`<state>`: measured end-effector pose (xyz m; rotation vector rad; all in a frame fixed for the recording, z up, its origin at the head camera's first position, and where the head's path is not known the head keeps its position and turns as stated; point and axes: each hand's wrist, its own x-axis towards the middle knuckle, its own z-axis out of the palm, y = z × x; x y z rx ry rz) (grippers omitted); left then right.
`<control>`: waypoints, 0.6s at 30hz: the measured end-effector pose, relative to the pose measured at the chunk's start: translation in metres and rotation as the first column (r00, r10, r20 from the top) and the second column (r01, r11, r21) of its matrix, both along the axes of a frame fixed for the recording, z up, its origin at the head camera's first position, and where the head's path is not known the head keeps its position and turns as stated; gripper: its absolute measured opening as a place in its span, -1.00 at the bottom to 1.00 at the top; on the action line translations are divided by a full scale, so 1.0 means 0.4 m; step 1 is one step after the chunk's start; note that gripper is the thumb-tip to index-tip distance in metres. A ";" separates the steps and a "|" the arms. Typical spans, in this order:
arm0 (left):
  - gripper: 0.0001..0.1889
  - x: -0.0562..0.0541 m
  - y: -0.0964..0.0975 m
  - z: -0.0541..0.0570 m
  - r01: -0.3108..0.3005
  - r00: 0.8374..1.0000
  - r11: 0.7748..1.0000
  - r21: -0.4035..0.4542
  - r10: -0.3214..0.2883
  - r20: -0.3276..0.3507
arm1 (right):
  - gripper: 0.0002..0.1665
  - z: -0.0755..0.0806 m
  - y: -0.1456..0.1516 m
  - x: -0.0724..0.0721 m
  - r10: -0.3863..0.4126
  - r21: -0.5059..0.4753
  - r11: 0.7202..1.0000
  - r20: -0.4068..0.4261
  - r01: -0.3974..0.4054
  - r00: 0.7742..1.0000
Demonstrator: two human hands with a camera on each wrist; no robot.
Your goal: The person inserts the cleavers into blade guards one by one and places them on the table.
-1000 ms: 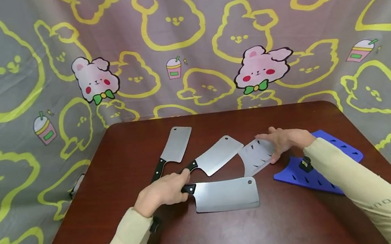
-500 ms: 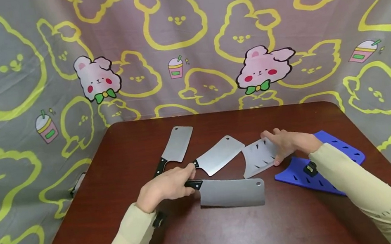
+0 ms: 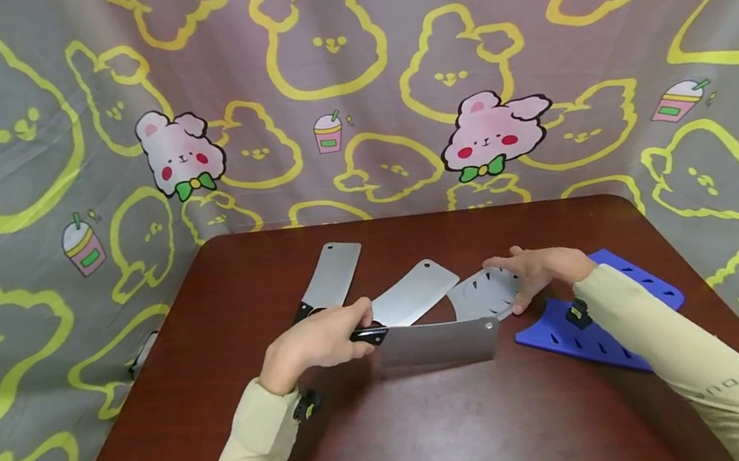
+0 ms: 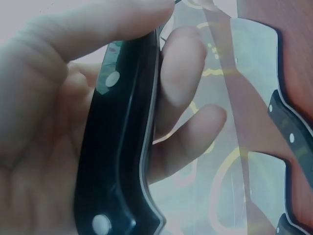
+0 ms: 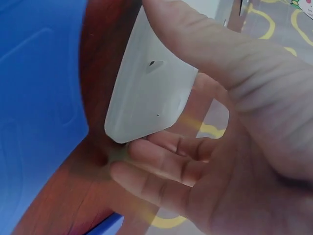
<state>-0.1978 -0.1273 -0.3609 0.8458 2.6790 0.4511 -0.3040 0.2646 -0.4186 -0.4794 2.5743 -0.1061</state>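
Observation:
My left hand [image 3: 317, 339] grips the black riveted handle [image 4: 117, 132] of a cleaver [image 3: 437, 345]. Its broad steel blade points right, tilted with the spine uppermost, in front of the other knives. At the table's right-centre, my right hand [image 3: 540, 271] holds a whitish slotted blade guard [image 3: 479, 292] between thumb and fingers. In the right wrist view the guard's end [image 5: 146, 98] lies between thumb and fingertips. The guard's left end is near a second cleaver [image 3: 414, 293], whose handle is hidden behind my left hand.
A third cleaver [image 3: 336, 271] lies farther back on the left, handle towards me. Two blue slotted blade guards, one nearer [image 3: 571, 332] and one farther [image 3: 657, 288], lie under and beside my right forearm. Patterned cloth [image 3: 357, 145] hangs behind the brown table [image 3: 483, 435].
The held cleaver has risen off the table and turned from lying flat to spine-up, shifting slightly right and away from me. My right hand stays nearly in place with the whitish guard.

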 end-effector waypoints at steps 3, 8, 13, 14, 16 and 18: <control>-0.73 -0.004 -0.008 0.007 -0.003 0.999 0.999 0.040 0.002 0.032 | 0.30 0.002 -0.005 0.001 0.016 0.028 0.999 -0.023 -0.015 1.000; -0.73 -0.008 -0.032 0.041 -0.033 0.997 0.992 0.118 0.024 0.079 | 0.27 -0.002 0.000 0.019 -0.013 -0.064 0.998 -0.093 0.007 0.996; -0.72 -0.007 -0.060 0.080 -0.046 0.999 0.983 0.178 0.041 0.030 | 0.06 -0.017 0.030 0.029 -0.019 -0.307 0.951 -0.160 -0.031 0.987; -0.73 -0.007 -0.066 0.086 -0.045 0.999 0.981 0.190 0.042 0.018 | 0.01 -0.020 0.037 0.032 -0.017 -0.339 0.940 -0.175 -0.044 0.984; -0.74 -0.007 -0.078 0.097 -0.048 0.999 0.975 0.217 0.048 0.006 | -0.10 -0.021 0.047 0.037 -0.026 -0.394 0.918 -0.194 -0.054 0.981; -0.76 -0.006 -0.089 0.107 -0.060 0.998 0.968 0.245 0.061 0.004 | -0.26 -0.015 0.053 0.043 -0.050 -0.444 0.895 -0.210 -0.050 0.976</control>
